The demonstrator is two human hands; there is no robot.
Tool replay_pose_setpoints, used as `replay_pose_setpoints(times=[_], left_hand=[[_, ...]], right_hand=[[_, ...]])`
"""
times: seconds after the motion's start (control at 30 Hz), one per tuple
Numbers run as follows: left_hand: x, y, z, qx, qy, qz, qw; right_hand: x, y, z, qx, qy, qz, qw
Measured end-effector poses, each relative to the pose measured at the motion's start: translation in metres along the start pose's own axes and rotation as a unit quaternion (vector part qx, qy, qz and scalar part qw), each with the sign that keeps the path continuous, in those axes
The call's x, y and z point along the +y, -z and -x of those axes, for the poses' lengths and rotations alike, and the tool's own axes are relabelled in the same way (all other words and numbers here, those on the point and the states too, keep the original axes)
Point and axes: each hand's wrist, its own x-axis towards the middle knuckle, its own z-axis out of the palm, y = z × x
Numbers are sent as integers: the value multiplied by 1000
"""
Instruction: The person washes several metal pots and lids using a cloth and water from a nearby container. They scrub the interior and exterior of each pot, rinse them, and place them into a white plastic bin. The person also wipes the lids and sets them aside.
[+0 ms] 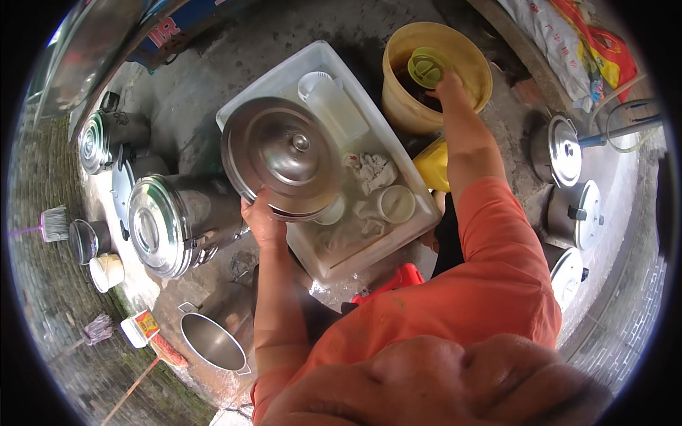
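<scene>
My left hand (265, 218) grips the near rim of a large round steel pot lid (282, 154). The lid is tilted over the left side of a white plastic tub (394, 138), its knob facing up. In the tub's cloudy water lie a pale plastic jug (337, 109), a crumpled cloth (374, 171) and a round white cup or bowl (397, 204). My right hand (449, 85) reaches into a yellowish plastic bucket (405, 109) with dark liquid inside. Its fingers are on the edge of a round green plastic piece (426, 67), perhaps a strainer; the fingertips are partly hidden.
A yellow plastic container (434, 165) stands between bucket and tub. Large lidded steel pots (160, 226) are at the left, several more (566, 152) at the right. An uncovered steel pot (214, 341) lies near a broom (169, 351). Something red plastic (394, 282) is below the tub.
</scene>
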Motion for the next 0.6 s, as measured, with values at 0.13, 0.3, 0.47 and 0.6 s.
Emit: replay_pose_setpoints(times=[0.13,0.3,0.47,0.6], left_hand=[[-16,1,-22,-11,76,66,995],[-34,24,-36,-24,127,116,985],[-30,2,-40,-3,174,149,973],[-22,9,-32,33,177,192,965]], right_hand=[[-7,0,-30,-34,-56,-15,998],[16,-33,-6,86,297,638,706],[-2,4,-22,62,300,592,745],[-18,16,39,-126,121,267,948]])
